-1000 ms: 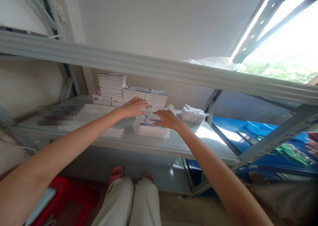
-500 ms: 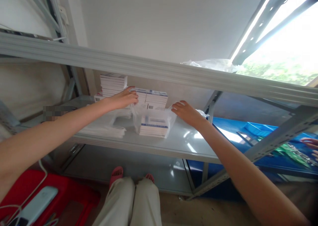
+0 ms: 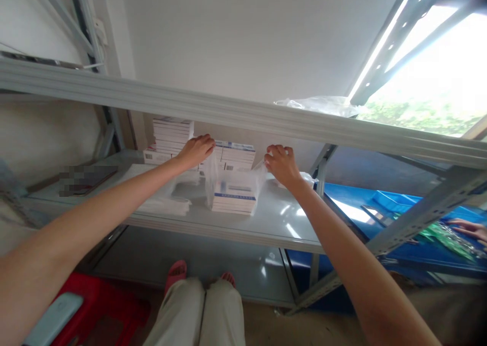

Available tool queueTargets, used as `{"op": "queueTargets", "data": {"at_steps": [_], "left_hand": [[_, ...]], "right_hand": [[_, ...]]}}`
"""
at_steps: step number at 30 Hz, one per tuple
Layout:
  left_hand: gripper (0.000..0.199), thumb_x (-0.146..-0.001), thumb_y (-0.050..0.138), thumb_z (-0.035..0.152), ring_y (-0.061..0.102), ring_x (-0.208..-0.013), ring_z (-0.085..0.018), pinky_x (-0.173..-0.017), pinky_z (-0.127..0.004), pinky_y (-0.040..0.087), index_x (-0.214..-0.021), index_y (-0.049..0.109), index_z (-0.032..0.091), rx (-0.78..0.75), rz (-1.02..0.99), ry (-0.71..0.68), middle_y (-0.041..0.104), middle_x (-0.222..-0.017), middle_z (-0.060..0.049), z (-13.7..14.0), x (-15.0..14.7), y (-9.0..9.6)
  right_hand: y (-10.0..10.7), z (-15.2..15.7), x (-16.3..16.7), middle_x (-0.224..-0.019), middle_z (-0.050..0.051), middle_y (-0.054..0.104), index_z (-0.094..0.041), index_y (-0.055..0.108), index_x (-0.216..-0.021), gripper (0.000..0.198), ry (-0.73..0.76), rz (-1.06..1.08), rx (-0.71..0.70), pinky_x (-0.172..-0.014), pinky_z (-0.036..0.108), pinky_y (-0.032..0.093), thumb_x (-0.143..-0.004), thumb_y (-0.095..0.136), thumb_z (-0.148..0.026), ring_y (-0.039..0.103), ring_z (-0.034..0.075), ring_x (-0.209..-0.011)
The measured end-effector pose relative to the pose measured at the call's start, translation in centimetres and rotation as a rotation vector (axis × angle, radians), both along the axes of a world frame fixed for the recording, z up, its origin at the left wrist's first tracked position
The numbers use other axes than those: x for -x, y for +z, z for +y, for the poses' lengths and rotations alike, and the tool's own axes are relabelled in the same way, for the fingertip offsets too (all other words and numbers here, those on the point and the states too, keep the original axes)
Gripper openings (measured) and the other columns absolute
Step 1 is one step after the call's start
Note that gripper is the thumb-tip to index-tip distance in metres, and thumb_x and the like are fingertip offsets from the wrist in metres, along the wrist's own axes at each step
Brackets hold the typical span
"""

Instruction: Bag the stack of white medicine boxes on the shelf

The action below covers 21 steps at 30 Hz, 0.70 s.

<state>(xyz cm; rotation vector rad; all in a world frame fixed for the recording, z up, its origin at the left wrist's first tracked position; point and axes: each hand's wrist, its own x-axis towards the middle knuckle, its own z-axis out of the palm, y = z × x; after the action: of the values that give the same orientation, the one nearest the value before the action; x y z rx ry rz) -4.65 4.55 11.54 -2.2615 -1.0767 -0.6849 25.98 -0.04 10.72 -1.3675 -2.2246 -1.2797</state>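
A clear plastic bag (image 3: 233, 183) stands on the grey metal shelf (image 3: 274, 221), with a stack of white boxes with blue stripes (image 3: 233, 203) inside it. My left hand (image 3: 195, 150) pinches the bag's upper left edge. My right hand (image 3: 280, 164) grips the upper right edge. The bag's mouth is pulled up and spread between the two hands. Behind the bag, more stacked white boxes (image 3: 172, 138) stand against the back of the shelf.
Flat empty plastic bags (image 3: 167, 201) lie left of the bag. A grey shelf beam (image 3: 243, 115) crosses above the hands. Another filled bag (image 3: 309, 178) sits behind my right hand. A blue bin (image 3: 395, 199) and another person's hand (image 3: 470, 229) are at right. A red stool (image 3: 99, 310) stands below.
Both hands left the top of the boxes, moved apart to the bag's edges and lifted them. The bag now stands taller around the stack.
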Motion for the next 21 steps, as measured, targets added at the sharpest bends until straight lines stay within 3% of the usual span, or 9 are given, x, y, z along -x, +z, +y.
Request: {"op": "queueTargets", "data": {"at_steps": [4, 6, 9, 11, 16, 21], "left_hand": [[0.025, -0.09, 0.043, 0.025, 0.061, -0.073, -0.018, -0.064, -0.026, 0.043, -0.09, 0.066, 0.017, 0.163, -0.252, 0.017, 0.065, -0.08, -0.006, 1.2, -0.5, -1.2], [0.021, -0.086, 0.045, 0.021, 0.058, -0.061, -0.015, -0.06, -0.024, 0.042, -0.085, 0.066, 0.017, 0.26, -0.416, -0.077, 0.063, -0.068, -0.002, 1.8, -0.7, -1.5], [0.02, -0.081, 0.044, 0.015, 0.052, -0.049, -0.01, -0.052, -0.02, 0.041, -0.078, 0.064, 0.015, 0.371, -0.661, -0.258, 0.059, -0.06, 0.001, 2.5, -1.0, -1.7], [0.019, -0.077, 0.044, 0.014, 0.05, -0.046, -0.008, -0.048, -0.019, 0.039, -0.075, 0.064, 0.014, 0.412, -0.781, -0.315, 0.055, -0.055, 0.002, 2.6, -1.4, -1.7], [0.017, -0.073, 0.046, 0.012, 0.048, -0.044, -0.008, -0.045, -0.018, 0.038, -0.07, 0.063, 0.014, 0.444, -0.941, -0.365, 0.052, -0.05, 0.003, 2.2, -2.0, -1.0], [0.015, -0.071, 0.047, 0.011, 0.05, -0.044, -0.008, -0.048, -0.018, 0.04, -0.069, 0.062, 0.013, 0.439, -1.003, -0.381, 0.053, -0.049, 0.003, 1.7, -1.8, 0.7]], "right_hand": [[-1.2, 1.2, -0.1, -0.104, 0.012, 0.061, -0.017, 0.064, -0.097, 0.023, 0.031, 0.414, 0.024, -0.076, 0.034, 0.035, -0.09, 0.045, -0.027, 0.052, 0.025, -0.096], [-1.8, 1.6, 0.0, -0.092, 0.009, 0.065, -0.019, 0.065, -0.1, 0.028, -0.001, 0.663, 0.087, -0.069, 0.029, 0.036, -0.091, 0.044, -0.035, 0.056, 0.021, -0.083], [-2.4, 2.1, 0.1, -0.071, 0.004, 0.066, -0.021, 0.069, -0.085, 0.036, -0.106, 0.918, 0.238, -0.061, 0.026, 0.036, -0.09, 0.042, -0.045, 0.057, 0.018, -0.066], [-2.5, 2.4, 0.3, -0.068, 0.003, 0.067, -0.022, 0.071, -0.076, 0.039, -0.13, 1.0, 0.285, -0.061, 0.024, 0.036, -0.09, 0.041, -0.044, 0.058, 0.016, -0.066], [-1.3, 2.3, 0.7, -0.072, 0.001, 0.069, -0.024, 0.073, -0.082, 0.031, -0.077, 1.104, 0.32, -0.059, 0.023, 0.037, -0.086, 0.044, -0.034, 0.056, 0.013, -0.058], [0.9, 1.4, 1.0, -0.06, 0.001, 0.066, -0.02, 0.072, -0.07, 0.034, -0.03, 1.129, 0.318, -0.055, 0.024, 0.038, -0.083, 0.049, -0.042, 0.054, 0.012, -0.049]]}}
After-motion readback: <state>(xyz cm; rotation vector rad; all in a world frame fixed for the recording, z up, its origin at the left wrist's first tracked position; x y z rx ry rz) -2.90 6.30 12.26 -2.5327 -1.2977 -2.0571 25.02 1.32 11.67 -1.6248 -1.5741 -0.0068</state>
